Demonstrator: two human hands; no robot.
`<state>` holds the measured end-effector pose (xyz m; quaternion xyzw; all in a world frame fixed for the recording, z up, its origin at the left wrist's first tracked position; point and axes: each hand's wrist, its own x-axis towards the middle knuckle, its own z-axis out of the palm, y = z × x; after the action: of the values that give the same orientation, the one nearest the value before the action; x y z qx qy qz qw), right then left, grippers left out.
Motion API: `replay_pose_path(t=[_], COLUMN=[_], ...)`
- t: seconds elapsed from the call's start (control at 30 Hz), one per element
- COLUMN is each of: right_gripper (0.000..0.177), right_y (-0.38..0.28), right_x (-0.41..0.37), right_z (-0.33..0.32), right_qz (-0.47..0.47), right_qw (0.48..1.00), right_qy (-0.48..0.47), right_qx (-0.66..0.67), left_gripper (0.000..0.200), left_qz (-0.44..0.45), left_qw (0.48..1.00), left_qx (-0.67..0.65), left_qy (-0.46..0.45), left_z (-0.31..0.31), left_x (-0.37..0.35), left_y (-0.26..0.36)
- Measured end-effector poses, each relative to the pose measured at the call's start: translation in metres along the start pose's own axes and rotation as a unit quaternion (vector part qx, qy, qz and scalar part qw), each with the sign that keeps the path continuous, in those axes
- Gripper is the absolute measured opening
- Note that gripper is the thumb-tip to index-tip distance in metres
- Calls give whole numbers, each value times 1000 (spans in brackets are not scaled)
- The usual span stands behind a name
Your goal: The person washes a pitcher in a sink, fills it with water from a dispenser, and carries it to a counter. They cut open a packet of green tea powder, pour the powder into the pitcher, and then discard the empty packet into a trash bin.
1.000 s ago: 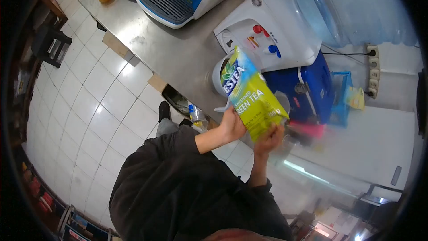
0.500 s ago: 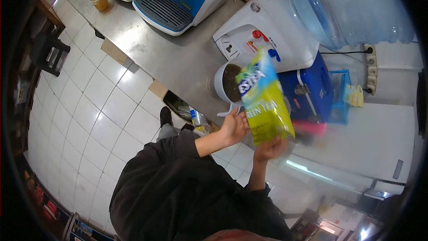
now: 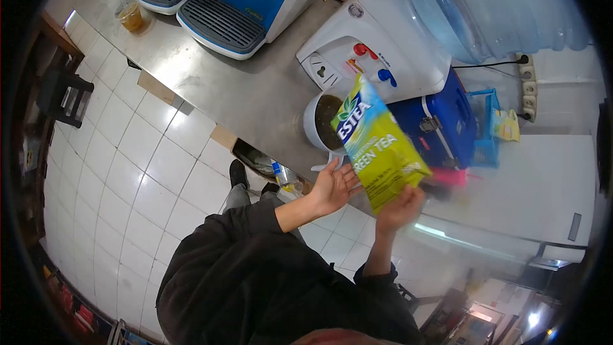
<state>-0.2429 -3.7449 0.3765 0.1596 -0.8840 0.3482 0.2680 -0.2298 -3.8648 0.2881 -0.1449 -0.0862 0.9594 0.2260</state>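
Observation:
My right hand point(image 3: 400, 208) grips a yellow-green and blue Nestea green tea pouch point(image 3: 384, 158) by its bottom corner. The pouch slants down to the left, its blue end overlapping the rim of a white jug point(image 3: 311, 122). Dark liquid with bits on its surface fills part of the jug, which stands on the metal counter. My left hand point(image 3: 333, 188) is palm up with fingers spread, beside the jug's handle point(image 3: 329, 163), its fingertips right at the pouch's lower edge.
A white water dispenser point(image 3: 383, 45) with a large bottle stands behind the jug. Right of it are a blue cooler box point(image 3: 440, 121) and a blue basket point(image 3: 486, 131). A blue drinks machine point(image 3: 230, 6) and a plastic cup of amber liquid point(image 3: 131, 18) occupy the counter's left.
The pouch has tilted further, its bottom end shifting right with my right hand. My left hand has opened out, fingers more spread. The whole view has shifted slightly.

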Motion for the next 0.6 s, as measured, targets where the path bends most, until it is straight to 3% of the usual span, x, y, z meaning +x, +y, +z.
replay_pose_path(t=[0.07, 0.23, 0.3, 0.33, 0.4, 0.5, 0.6], right_gripper=[17, 16, 14, 14, 14, 13, 13], right_y=[-14, -25, -1, 2, 5, 6, 4], right_x=[9, 29, 22, 20, 16, 15, 16], right_z=[-15, -20, -19, -16, -8, -4, 3], right_qz=[3, -50, 8, 6, -35, -4, -2], right_qw=[994, 990, 998, 998, 998, 999, 1000], right_qy=[58, 132, -50, -48, 47, -36, -10], right_qx=[-93, 6, -34, -34, 14, -38, 24], left_gripper=[58, 56, 56, 56, 56, 69, 57], left_qz=[-3, -9, -15, -16, -11, 17, 20], left_qw=[1000, 1000, 1000, 1000, 997, 994, 984], left_qx=[-8, 6, 4, 6, -56, -44, -73], left_qy=[2, -9, -12, -14, -48, -96, -162], left_z=[-5, 2, 3, 4, 12, 24, 29], left_x=[0, -3, -4, -5, -9, -4, 16], left_y=[-7, -15, -18, -18, -16, -15, -14])
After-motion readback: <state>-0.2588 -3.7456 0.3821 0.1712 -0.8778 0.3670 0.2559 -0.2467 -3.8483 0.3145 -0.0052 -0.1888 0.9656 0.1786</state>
